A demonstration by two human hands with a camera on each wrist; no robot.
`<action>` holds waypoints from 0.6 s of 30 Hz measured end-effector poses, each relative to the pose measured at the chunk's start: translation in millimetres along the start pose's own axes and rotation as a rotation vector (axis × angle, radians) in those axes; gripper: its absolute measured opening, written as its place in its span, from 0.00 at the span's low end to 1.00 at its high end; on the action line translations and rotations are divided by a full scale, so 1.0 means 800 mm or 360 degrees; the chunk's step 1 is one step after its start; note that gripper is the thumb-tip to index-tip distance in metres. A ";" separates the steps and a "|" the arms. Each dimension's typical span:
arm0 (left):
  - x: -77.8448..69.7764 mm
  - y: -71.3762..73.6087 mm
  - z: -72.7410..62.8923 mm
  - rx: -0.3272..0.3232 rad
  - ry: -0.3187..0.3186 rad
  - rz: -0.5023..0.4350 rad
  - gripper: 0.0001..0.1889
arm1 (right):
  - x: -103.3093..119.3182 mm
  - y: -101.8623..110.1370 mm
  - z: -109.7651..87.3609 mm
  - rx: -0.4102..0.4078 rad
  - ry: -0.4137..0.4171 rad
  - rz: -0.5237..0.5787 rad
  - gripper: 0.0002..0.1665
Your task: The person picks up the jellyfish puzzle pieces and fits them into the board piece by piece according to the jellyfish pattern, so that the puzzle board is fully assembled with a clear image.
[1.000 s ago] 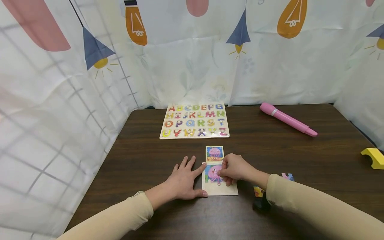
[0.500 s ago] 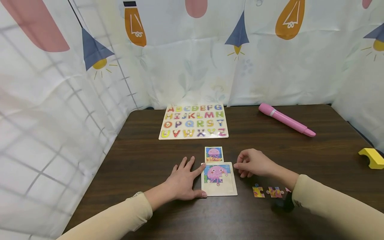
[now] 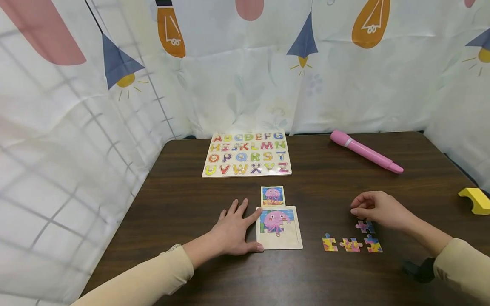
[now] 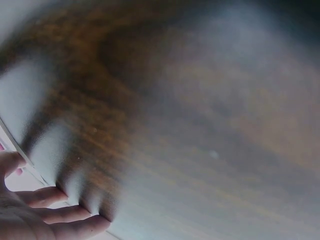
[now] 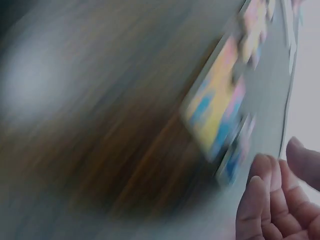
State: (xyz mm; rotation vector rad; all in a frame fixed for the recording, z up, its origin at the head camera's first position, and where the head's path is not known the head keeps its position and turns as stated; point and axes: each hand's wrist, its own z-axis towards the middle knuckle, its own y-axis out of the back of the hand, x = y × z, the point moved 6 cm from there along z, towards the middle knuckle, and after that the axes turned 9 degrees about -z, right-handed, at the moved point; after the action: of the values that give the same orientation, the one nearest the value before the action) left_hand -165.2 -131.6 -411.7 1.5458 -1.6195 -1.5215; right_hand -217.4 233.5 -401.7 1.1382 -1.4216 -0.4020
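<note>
Puzzle tray (image 3: 281,241) lies at lower centre of the head view, part filled: from where I stand, jellyfish pieces (image 3: 274,219) sit across its top and middle left. Bottom strip and middle right are bare. Four loose pieces (image 3: 351,245) lie at lower right, so I judge roughly half the picture left to seat. Left hand (image 3: 236,228) is spread wide, thumb and index fingertips at the tray's left edge. Right hand (image 3: 383,209) is beside the uppermost loose piece (image 3: 365,227), fingers loosely bent, nothing visible between them and the thumb; contact I cannot tell.
</note>
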 end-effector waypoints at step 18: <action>-0.002 0.003 -0.001 -0.0014 -0.0011 -0.0018 0.50 | -0.053 0.003 -0.021 0.0187 0.0281 -0.0022 0.19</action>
State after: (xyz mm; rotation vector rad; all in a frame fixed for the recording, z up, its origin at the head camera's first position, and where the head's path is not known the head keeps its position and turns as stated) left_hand -164.8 -130.8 -408.7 1.5492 -1.6085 -1.5397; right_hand -211.7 275.3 -419.8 1.2474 -1.2966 -0.2237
